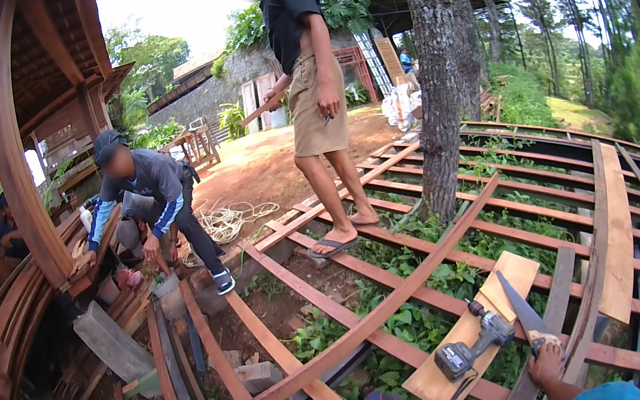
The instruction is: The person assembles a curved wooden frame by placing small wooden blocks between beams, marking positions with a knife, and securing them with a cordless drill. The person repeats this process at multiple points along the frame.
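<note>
My right hand (548,367), at the lower right, is closed round the handle of a handsaw (525,310). The saw's grey blade points away from me, over the boards and beams. Left of it, a cordless drill (474,346) lies on a light wooden board (434,381). A second short board (516,274) sits just beyond, beside the blade. Close to my right hand runs a weathered grey plank (559,292). My left hand is out of view.
Spaced reddish beams (336,305) form an open frame over plants and soil. One long loose beam (385,306) crosses them diagonally. A tree trunk (434,75) rises through the frame. A standing person (307,61) holds a wooden piece; another person (148,184) bends beside stacked timber (20,327).
</note>
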Demonstrator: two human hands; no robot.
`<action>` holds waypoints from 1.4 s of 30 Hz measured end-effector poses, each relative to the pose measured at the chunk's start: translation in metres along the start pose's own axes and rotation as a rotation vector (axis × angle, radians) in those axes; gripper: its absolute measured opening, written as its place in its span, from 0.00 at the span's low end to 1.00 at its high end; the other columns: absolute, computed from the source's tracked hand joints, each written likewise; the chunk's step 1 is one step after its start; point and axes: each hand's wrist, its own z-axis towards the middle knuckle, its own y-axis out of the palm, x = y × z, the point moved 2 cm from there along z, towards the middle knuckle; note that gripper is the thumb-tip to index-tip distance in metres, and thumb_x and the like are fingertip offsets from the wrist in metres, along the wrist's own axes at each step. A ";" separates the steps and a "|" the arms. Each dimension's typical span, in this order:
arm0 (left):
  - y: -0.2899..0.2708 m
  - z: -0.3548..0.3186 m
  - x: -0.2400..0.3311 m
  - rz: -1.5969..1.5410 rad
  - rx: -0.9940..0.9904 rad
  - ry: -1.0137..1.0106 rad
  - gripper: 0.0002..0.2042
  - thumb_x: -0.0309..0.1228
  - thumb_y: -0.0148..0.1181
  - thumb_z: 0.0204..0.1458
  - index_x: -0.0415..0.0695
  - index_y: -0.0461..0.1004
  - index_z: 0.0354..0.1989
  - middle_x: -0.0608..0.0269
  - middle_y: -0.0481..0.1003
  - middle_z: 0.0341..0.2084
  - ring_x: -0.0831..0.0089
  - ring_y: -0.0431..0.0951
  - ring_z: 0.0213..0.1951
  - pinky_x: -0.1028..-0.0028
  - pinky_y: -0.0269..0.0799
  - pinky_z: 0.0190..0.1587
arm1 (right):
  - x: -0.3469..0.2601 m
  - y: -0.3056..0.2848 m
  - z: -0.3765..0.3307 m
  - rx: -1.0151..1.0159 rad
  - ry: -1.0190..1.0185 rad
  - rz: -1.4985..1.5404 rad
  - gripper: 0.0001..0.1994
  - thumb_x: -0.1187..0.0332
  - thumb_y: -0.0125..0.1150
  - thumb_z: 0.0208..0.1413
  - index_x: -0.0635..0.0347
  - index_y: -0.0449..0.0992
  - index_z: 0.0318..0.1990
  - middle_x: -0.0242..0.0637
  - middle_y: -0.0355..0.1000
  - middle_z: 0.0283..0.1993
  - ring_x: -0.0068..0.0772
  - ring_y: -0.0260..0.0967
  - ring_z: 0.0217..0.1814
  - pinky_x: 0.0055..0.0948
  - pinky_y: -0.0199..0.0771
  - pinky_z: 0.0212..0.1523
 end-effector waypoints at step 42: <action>-0.046 -0.081 0.072 -0.204 0.088 -0.226 0.18 0.32 0.60 0.57 0.41 0.80 0.54 0.44 0.81 0.52 0.47 0.79 0.56 0.56 0.74 0.59 | 0.014 0.019 0.020 0.041 -0.157 -0.348 0.20 0.54 0.60 0.62 0.60 0.73 0.53 0.44 0.74 0.50 0.51 0.72 0.55 0.51 0.73 0.53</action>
